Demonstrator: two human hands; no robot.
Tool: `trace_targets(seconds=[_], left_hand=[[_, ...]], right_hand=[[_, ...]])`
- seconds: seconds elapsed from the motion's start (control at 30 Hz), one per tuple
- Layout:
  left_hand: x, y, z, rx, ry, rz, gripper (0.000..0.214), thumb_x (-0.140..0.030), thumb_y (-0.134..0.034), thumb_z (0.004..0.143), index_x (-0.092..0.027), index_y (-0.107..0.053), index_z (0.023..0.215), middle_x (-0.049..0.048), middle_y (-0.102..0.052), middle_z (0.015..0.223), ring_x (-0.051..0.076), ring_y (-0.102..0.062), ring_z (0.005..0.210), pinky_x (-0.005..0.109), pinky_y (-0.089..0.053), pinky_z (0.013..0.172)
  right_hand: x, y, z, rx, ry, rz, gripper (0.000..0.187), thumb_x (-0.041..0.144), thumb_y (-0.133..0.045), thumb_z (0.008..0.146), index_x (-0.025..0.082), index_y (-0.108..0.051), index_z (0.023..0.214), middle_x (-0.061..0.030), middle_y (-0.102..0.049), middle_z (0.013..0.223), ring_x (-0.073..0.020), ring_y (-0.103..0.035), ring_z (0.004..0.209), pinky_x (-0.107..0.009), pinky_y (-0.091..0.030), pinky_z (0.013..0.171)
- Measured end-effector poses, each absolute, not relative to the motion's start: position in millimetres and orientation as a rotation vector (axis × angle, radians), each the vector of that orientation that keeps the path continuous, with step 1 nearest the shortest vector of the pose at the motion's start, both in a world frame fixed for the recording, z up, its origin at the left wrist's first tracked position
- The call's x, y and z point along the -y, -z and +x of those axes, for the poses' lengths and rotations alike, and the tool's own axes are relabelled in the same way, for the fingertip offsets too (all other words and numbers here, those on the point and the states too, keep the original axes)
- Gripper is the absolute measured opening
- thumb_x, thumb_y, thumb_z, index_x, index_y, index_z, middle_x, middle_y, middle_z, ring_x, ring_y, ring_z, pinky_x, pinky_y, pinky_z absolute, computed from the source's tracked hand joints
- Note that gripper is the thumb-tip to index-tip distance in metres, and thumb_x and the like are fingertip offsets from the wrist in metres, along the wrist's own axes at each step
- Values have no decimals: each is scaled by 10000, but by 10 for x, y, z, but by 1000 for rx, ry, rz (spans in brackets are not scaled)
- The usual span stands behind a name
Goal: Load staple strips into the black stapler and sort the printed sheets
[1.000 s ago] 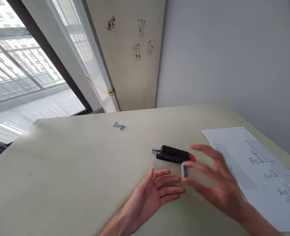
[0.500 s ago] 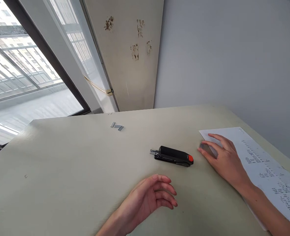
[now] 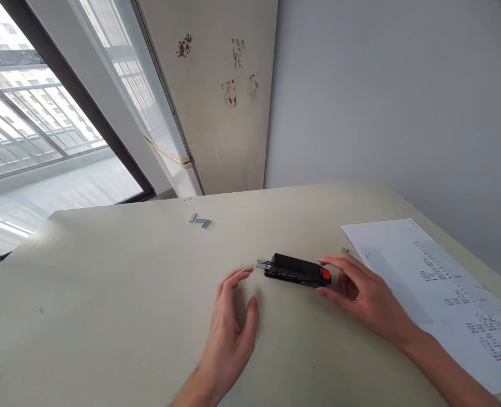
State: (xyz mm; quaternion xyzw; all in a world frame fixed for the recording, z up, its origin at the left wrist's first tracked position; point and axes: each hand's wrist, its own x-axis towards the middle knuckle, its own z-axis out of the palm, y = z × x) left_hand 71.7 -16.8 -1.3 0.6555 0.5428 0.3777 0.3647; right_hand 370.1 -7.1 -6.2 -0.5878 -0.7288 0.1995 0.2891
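Observation:
A black stapler (image 3: pixel 295 269) with a red-orange tip lies on the table, its metal tray sticking out at the left end. My right hand (image 3: pixel 361 288) is at the red end, thumb and index finger apart on either side of it; whether they touch it I cannot tell. My left hand (image 3: pixel 232 333) is open just left of the metal tray, thumb away from the fingers, holding nothing. Beyond my right hand a small grey piece (image 3: pixel 345 250), perhaps a staple strip, rests by the edge of the printed paper (image 3: pixel 386 243).
Several short staple strips (image 3: pixel 201 221) lie toward the table's far edge. One loose staple (image 3: pixel 42 310) is on the left part of the table (image 3: pixel 119 282). A wall (image 3: pixel 381 102) rises behind at the right, and a glass door (image 3: pixel 42 113) stands at the left.
My right hand has moved left from the small grey piece to the stapler's red end. My left hand has turned and moved up and left toward the metal tray. The stapler stays in place.

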Motion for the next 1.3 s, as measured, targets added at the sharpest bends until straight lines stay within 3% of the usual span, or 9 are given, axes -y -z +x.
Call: trace_targets(seconds=[0.1,0.17,0.37,0.6,0.77,0.93,1.07,1.2,1.3], left_hand=[[172,94,746,-1416,-927,1813,540,-292,-503,1060,-371,-327,1563,84,-480,1608,287,-404,1533,523,-428,1186],[174,120,764,-1412,-902,1879,590,-276,-514,1052,-376,-292,1589,85,-469,1624,289,-364,1568,558,-371,1236],[179,107,763,-1411,-871,1889,587,-288,-553,1039,-346,-346,1584,102,-488,1623,308,-370,1568,570,-383,1228],[171,80,761,-1384,-871,1788,567,-308,-589,1029,-304,-413,1569,117,-478,1630,321,-356,1566,574,-328,1250],[172,32,771,-1432,-859,1790,501,-310,-588,1025,-301,-465,1511,109,-526,1573,313,-505,1441,523,-404,1194],[145,-12,765,-1385,-861,1811,267,-296,-550,1041,-272,-588,1304,95,-664,1332,272,-624,1212,420,-491,1045],[141,-19,768,-1297,-819,1873,153,-293,-514,1055,-247,-659,1059,53,-702,988,226,-640,950,341,-498,867],[178,-16,780,-1220,-727,1861,232,-313,-443,1083,-237,-659,1041,-62,-428,608,153,-441,587,277,-425,652],[206,-3,786,-1134,-684,1936,227,-261,-416,1079,-230,-639,1050,-97,-250,585,130,-299,514,257,-358,588]], right_hand=[[69,68,3634,1959,-632,-1542,320,536,-605,1037,376,-602,1314,-17,-691,1270,-164,-663,725,-315,-606,654],[63,74,3613,1951,-633,-1541,307,528,-598,1044,375,-598,1310,-11,-695,1267,-175,-684,787,-314,-609,679],[63,90,3600,1929,-604,-1545,285,521,-587,1051,375,-603,1295,-5,-705,1277,-203,-719,929,-326,-623,767],[67,66,3586,1904,-669,-1572,268,505,-585,1054,368,-605,1283,-22,-709,1270,-220,-716,921,-347,-619,761],[59,86,3603,1916,-669,-1561,290,514,-581,1053,359,-597,1298,-37,-704,1287,-237,-715,966,-353,-621,768],[59,95,3605,1924,-645,-1554,283,492,-597,1052,366,-593,1305,-20,-692,1300,-224,-712,1005,-334,-619,800],[60,93,3599,1924,-641,-1561,268,474,-602,1053,372,-588,1300,-10,-687,1287,-206,-703,963,-326,-613,788],[63,92,3597,1917,-668,-1567,264,461,-599,1056,377,-581,1306,-13,-676,1305,-214,-700,1003,-336,-611,808],[69,79,3589,1909,-681,-1569,272,461,-595,1055,376,-579,1313,-20,-676,1314,-221,-702,989,-345,-613,790]])
